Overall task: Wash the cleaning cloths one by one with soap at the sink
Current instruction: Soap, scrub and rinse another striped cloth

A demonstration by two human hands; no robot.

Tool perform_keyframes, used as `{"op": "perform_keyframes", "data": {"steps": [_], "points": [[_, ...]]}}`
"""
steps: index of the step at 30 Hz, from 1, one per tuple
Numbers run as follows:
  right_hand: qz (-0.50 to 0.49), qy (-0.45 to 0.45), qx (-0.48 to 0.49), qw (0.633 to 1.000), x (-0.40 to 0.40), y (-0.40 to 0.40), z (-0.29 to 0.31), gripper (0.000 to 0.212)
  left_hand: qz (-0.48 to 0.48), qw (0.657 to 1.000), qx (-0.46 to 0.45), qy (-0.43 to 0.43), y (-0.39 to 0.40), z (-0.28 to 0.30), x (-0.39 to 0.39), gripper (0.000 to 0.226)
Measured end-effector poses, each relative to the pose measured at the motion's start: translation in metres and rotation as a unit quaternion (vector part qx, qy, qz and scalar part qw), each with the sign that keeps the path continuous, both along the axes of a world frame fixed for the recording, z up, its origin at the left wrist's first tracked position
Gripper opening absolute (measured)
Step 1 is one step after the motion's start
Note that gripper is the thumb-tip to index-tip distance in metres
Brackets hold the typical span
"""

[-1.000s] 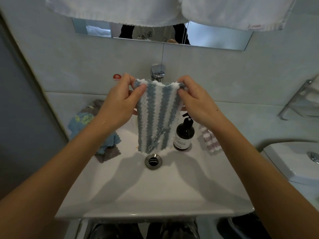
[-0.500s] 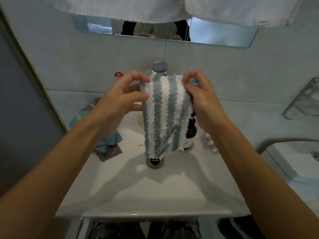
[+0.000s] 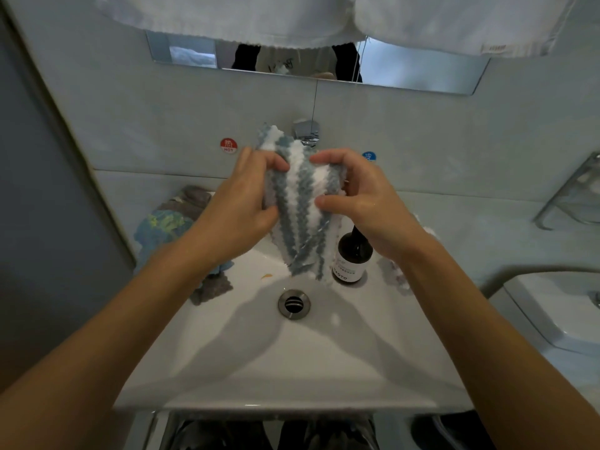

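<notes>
Both hands grip one blue-and-white striped cleaning cloth (image 3: pixel 300 203) above the white sink (image 3: pixel 292 358), bunching it between them. The left hand (image 3: pixel 242 206) has its fingers curled over the cloth's left edge, thumb pressed into the front. The right hand (image 3: pixel 360 196) pinches the right edge between curled fingers and thumb. The hands sit close together, the cloth's lower end hanging below them toward the drain (image 3: pixel 293 303). Behind the cloth's top is the chrome tap (image 3: pixel 306 131). Under the right hand stands a dark soap bottle (image 3: pixel 352 258); under the left forearm lies a heap of other cloths (image 3: pixel 168 225).
</notes>
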State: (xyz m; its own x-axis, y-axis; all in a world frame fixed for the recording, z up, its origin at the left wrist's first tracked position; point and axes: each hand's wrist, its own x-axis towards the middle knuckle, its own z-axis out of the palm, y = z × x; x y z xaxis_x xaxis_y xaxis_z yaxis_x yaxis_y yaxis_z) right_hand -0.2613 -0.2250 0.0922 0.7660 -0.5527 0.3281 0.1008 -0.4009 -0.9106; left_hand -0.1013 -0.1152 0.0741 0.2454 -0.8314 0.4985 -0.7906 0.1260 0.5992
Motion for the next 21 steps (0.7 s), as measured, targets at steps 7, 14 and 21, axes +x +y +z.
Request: {"op": "perform_keyframes", "data": {"steps": [7, 14, 21], "points": [[-0.010, -0.034, 0.063, 0.997, -0.003, 0.006, -0.007, 0.044, -0.097, 0.938, -0.015, 0.331, 0.000, 0.016, -0.007, 0.056], [0.022, -0.016, 0.203, 0.979, 0.006, 0.016, -0.027, 0.066, -0.122, 0.893, -0.011, 0.432, -0.002, 0.021, -0.006, 0.061], [0.044, -0.015, 0.150, 0.988, -0.001, 0.015, -0.030, 0.076, -0.053, 0.916, 0.033, 0.396, 0.000, 0.015, 0.014, 0.068]]}}
